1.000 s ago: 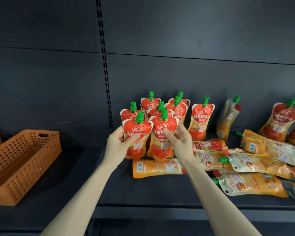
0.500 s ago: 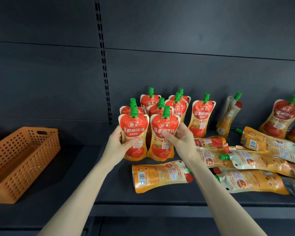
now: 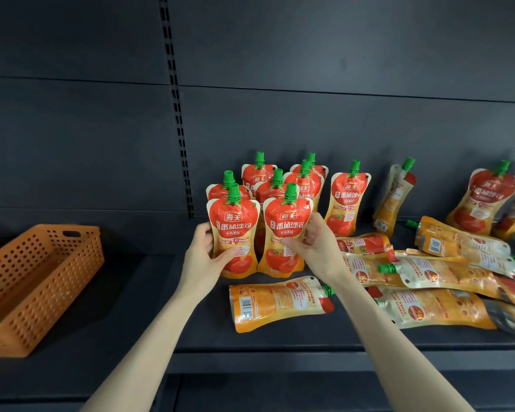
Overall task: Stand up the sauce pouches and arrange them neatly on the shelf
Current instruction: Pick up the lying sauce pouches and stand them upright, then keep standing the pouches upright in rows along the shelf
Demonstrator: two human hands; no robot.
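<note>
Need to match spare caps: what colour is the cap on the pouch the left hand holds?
Green; the cap shows best in the head view.

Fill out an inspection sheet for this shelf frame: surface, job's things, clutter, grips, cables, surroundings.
Surface: dark shelf carrying all the stock.
Job's things: front-left pouch and front-right pouch upright side by side; standing cluster behind them; flat pouch lying in front; heap of lying pouches at right; side-on pouch and far-right pouch leaning towards the back panel.
Clutter: orange basket at left.
Grips: left grip holds the front-left pouch; right grip pinches the front-right pouch's right edge.
Cables: nothing seen.
Surroundings: dark back panel with slotted upright.
</note>
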